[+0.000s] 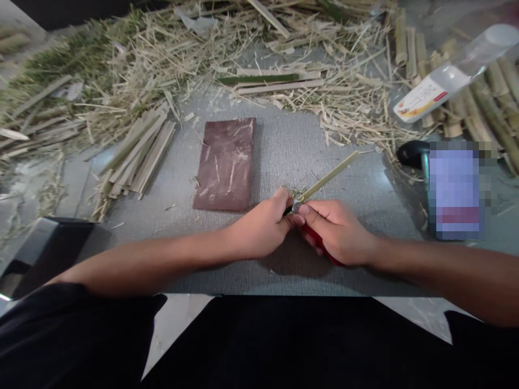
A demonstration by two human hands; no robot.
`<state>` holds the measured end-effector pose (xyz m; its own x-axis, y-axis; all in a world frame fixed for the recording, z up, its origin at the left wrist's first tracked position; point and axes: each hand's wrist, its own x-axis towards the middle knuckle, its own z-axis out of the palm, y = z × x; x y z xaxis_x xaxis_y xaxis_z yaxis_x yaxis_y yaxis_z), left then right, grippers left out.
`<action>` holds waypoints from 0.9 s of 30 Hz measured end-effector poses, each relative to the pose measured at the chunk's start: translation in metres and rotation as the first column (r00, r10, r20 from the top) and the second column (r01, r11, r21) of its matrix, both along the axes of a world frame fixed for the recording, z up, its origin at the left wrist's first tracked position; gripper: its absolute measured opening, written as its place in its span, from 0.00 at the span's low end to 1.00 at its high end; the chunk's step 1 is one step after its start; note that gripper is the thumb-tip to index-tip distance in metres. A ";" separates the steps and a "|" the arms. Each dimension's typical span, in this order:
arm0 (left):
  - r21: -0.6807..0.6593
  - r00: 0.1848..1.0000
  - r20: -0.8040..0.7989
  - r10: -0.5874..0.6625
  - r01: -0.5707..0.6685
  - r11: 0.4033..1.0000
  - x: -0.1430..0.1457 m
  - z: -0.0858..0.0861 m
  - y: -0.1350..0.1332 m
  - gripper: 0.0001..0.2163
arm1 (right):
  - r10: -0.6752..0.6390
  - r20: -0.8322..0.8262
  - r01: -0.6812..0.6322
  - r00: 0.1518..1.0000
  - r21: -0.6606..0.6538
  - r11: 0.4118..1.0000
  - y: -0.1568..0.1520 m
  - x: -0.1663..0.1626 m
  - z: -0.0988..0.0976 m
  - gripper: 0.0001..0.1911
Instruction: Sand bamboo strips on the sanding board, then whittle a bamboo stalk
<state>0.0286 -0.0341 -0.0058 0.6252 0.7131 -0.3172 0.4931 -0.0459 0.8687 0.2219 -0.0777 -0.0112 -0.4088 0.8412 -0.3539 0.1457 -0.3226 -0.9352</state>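
My left hand (263, 224) is closed, its thumb and fingers pinching a narrow bamboo strip (330, 175). The strip slants up and to the right, its far end free above the table. My right hand (343, 229) is wrapped around the red handle of a knife (311, 233). Its blade, mostly covered by fingers, lies against the strip where both hands meet. Fine green shavings (299, 192) cling there. Left of the hands, a flat reddish-brown rectangular pad (225, 165) with pale dust and scratches lies on the table.
A grey table (284, 140) carries heaped bamboo shavings (141, 59) along the back. Bundled strips (135, 154) lie at left, thicker bamboo pieces (482, 116) at right. A clear bottle (450, 78), a phone with a blurred screen (454, 189) and a black box (52, 248) stand around the sides.
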 end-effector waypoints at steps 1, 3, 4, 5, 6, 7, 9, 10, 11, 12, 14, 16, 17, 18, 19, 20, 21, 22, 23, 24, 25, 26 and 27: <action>0.000 1.000 0.001 0.008 -0.008 1.000 0.000 -0.001 0.001 0.11 | -0.031 0.002 0.031 1.000 0.017 0.999 -0.001 -0.001 0.000 0.25; -0.003 1.000 0.000 0.026 -0.026 1.000 0.001 -0.001 0.002 0.11 | -0.100 -0.004 0.100 0.995 0.031 0.994 -0.002 -0.002 0.000 0.25; -0.007 0.999 -0.002 0.034 -0.034 0.999 0.001 -0.001 0.003 0.11 | -0.141 -0.013 0.141 0.990 0.034 0.989 -0.002 -0.002 0.000 0.25; -0.015 0.999 0.000 0.039 -0.039 0.999 0.001 -0.001 0.004 0.12 | -0.184 -0.023 0.185 0.983 0.037 0.982 -0.001 -0.002 -0.001 0.24; -0.033 0.999 0.009 0.038 -0.038 0.999 0.001 0.000 0.005 0.13 | -0.223 -0.038 0.225 0.974 0.043 0.973 0.000 -0.001 -0.001 0.23; -0.069 0.999 0.028 0.032 -0.030 0.997 0.000 0.000 0.006 0.14 | -0.257 -0.053 0.260 0.965 0.054 0.964 0.001 -0.001 -0.002 0.21; -0.202 0.995 0.099 0.013 0.007 0.979 -0.001 0.002 0.007 0.18 | -0.304 -0.081 0.310 0.949 0.082 0.947 0.004 0.001 -0.004 0.20; -0.290 0.989 0.145 0.007 0.036 0.956 -0.002 0.002 0.006 0.20 | -0.316 -0.094 0.324 0.944 0.094 0.941 0.005 0.002 -0.005 0.20; -0.374 0.982 0.188 0.006 0.066 0.925 -0.003 0.003 0.006 0.21 | -0.321 -0.105 0.331 0.941 0.101 0.938 0.006 0.002 -0.005 0.21; -0.443 0.974 0.226 0.010 0.094 0.892 -0.004 0.003 0.005 0.22 | -0.324 -0.113 0.336 0.939 0.104 0.936 0.007 0.002 -0.006 0.21; -0.523 0.961 0.275 0.026 0.127 0.843 -0.005 0.004 0.004 0.23 | -0.341 -0.127 0.355 0.931 0.108 0.929 0.009 0.002 -0.006 0.21; -0.524 0.957 0.285 0.047 0.114 0.844 -0.004 0.005 0.003 0.22 | -0.367 -0.131 0.383 0.921 0.118 0.916 0.010 0.002 -0.006 0.21; -0.501 0.956 0.286 0.063 0.093 0.860 -0.004 0.005 0.003 0.22 | -0.378 -0.129 0.393 0.917 0.123 0.911 0.011 0.002 -0.006 0.21; -0.474 0.955 0.286 0.080 0.069 0.878 -0.004 0.006 0.002 0.21 | -0.381 -0.126 0.396 0.916 0.123 0.910 0.012 0.002 -0.006 0.21; -0.451 0.953 0.288 0.095 0.047 0.891 -0.004 0.005 0.003 0.21 | -0.377 -0.128 0.391 0.918 0.116 0.913 0.012 0.003 -0.006 0.20; -0.441 0.950 0.292 0.108 0.033 0.897 -0.003 0.005 0.003 0.21 | -0.363 -0.137 0.378 0.922 0.104 0.920 0.013 0.004 -0.006 0.19; -0.444 0.948 0.298 0.116 0.030 0.895 -0.004 0.005 0.003 0.21 | -0.336 -0.153 0.352 0.929 0.088 0.932 0.013 0.006 -0.006 0.19; -0.460 0.945 0.304 0.120 0.035 0.887 -0.004 0.004 0.004 0.21 | -0.291 -0.171 0.305 0.941 0.066 0.950 0.014 0.008 -0.006 0.19; -0.474 0.943 0.310 0.121 0.043 0.880 -0.004 0.003 0.005 0.21 | -0.224 -0.187 0.234 0.957 0.035 0.972 0.015 0.010 -0.005 0.21; -0.472 0.943 0.312 0.119 0.045 0.880 -0.004 0.003 0.005 0.22 | -0.140 -0.197 0.143 0.970 0.000 0.990 0.016 0.012 -0.004 0.22; -0.450 0.944 0.309 0.113 0.041 0.892 -0.004 0.002 0.006 0.22 | -0.049 -0.199 0.042 0.979 -0.037 0.998 0.017 0.014 -0.003 0.24; -0.413 0.948 0.300 0.102 0.033 0.910 -0.004 0.002 0.007 0.22 | 0.044 -0.194 -0.059 0.980 -0.075 0.995 0.018 0.016 -0.001 0.24; -0.370 0.955 0.285 0.085 0.028 0.929 -0.004 0.002 0.007 0.22 | 0.128 -0.187 -0.151 0.974 -0.111 0.982 0.020 0.018 0.001 0.24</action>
